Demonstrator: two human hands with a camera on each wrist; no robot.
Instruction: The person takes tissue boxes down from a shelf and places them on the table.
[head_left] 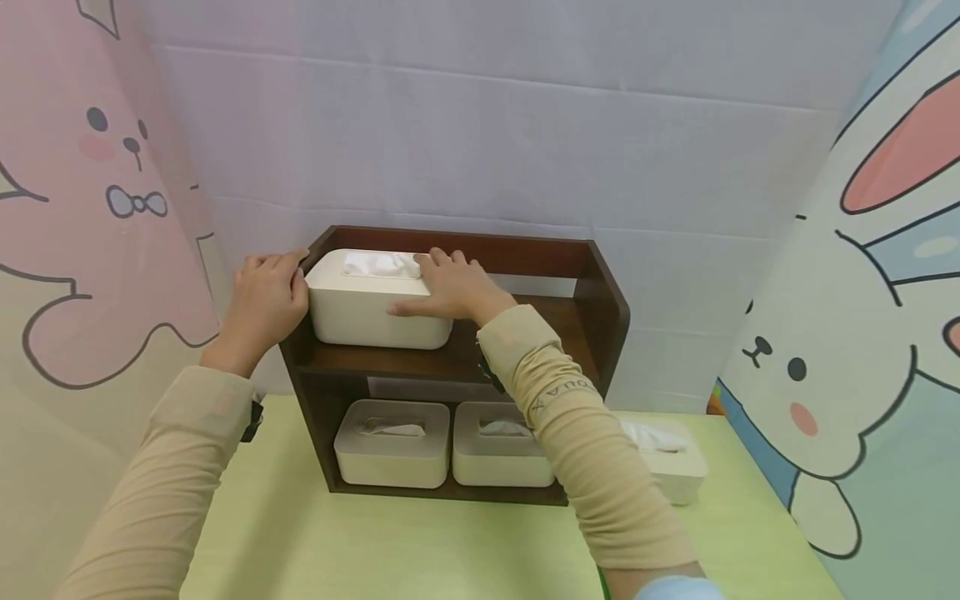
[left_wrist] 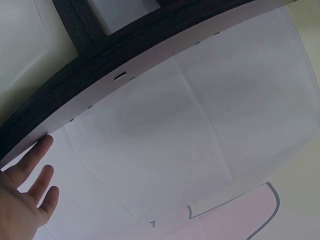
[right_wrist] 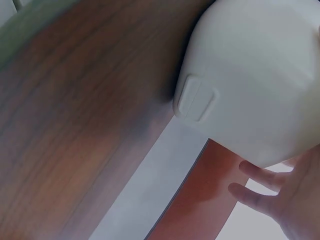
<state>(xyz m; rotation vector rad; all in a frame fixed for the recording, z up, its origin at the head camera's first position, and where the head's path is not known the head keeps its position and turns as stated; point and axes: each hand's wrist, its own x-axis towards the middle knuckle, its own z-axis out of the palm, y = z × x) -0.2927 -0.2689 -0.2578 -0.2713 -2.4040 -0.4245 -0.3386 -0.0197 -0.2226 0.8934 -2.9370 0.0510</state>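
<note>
A white tissue box [head_left: 375, 312] with a tissue in its top slot stands at the left end of the wooden shelf unit's [head_left: 555, 317] upper level. My right hand [head_left: 459, 287] rests on the right end of this box, fingers spread over its top and thumb along its front. In the right wrist view, two fingertips [right_wrist: 245, 192] reach past the box's edge. My left hand [head_left: 266, 300] is at the unit's left side panel, with its fingers at the upper edge. From the left wrist view, its loosely extended fingers [left_wrist: 40, 155] lie along the panel's outer face.
Two more tissue boxes, a left one [head_left: 392, 458] and a right one [head_left: 498, 458], sit on the lower level. Another tissue box [head_left: 678, 467] stands on the green table [head_left: 420, 550] right of the unit, partly behind my right sleeve. Behind hangs a pale cloth [head_left: 480, 142].
</note>
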